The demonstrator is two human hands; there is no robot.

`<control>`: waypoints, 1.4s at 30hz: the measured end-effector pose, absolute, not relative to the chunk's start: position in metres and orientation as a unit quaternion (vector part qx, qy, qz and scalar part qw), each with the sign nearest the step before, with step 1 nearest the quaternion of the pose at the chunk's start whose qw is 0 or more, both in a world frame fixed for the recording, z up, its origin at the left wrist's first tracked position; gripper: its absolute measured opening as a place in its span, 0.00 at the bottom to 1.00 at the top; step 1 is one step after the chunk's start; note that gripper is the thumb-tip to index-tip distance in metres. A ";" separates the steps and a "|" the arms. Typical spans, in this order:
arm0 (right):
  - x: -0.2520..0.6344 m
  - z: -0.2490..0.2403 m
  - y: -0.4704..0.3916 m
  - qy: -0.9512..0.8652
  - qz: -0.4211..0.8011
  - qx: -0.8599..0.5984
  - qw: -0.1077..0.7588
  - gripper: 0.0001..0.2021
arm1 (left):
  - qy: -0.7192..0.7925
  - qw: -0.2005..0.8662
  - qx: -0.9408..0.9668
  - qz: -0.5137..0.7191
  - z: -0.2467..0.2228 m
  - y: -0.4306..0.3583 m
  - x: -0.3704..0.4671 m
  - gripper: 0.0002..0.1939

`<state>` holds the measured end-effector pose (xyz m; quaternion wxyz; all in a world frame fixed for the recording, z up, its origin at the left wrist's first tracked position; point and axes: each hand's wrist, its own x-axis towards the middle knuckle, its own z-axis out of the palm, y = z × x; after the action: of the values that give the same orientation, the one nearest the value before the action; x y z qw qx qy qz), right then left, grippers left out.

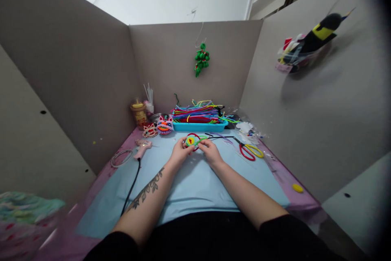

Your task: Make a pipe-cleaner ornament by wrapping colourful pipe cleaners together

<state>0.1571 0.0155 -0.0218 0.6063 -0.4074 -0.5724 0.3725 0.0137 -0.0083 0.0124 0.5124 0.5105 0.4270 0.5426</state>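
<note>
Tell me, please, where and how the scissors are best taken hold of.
Probably take the scissors by the red loop and yellow loop, coming from the near right: both loops lie toward that side, while the blades point toward the far left.

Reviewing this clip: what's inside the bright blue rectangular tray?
The bright blue rectangular tray holds a heap of thin multicoloured stems, red, blue and purple among them. They cover its floor, so anything beneath cannot be seen.
</note>
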 end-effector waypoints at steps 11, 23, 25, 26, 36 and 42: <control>0.154 -0.021 0.014 -0.544 0.416 -0.414 0.600 0.16 | 0.398 0.530 0.521 0.538 0.005 -0.006 0.015 0.30; 0.151 -0.012 0.006 -0.526 0.484 -0.387 0.583 0.15 | 0.399 0.549 0.492 0.546 0.006 -0.008 0.014 0.29; 0.151 -0.013 0.007 -0.528 0.476 -0.388 0.587 0.15 | 0.397 0.551 0.489 0.548 0.007 -0.008 0.014 0.29; 0.151 -0.013 0.007 -0.524 0.475 -0.392 0.588 0.14 | 0.396 0.555 0.486 0.547 0.008 -0.009 0.014 0.30; 0.153 -0.012 0.007 -0.519 0.487 -0.406 0.573 0.15 | 0.399 0.565 0.486 0.533 0.011 -0.011 0.014 0.33; 0.154 -0.013 0.009 -0.564 0.403 -0.410 0.593 0.16 | 0.395 0.559 0.511 0.520 0.011 -0.011 0.015 0.34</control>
<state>0.1538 0.0087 -0.0127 0.5933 -0.4096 -0.5636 0.4033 0.0147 -0.0115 0.0114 0.5587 0.5107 0.3953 0.5204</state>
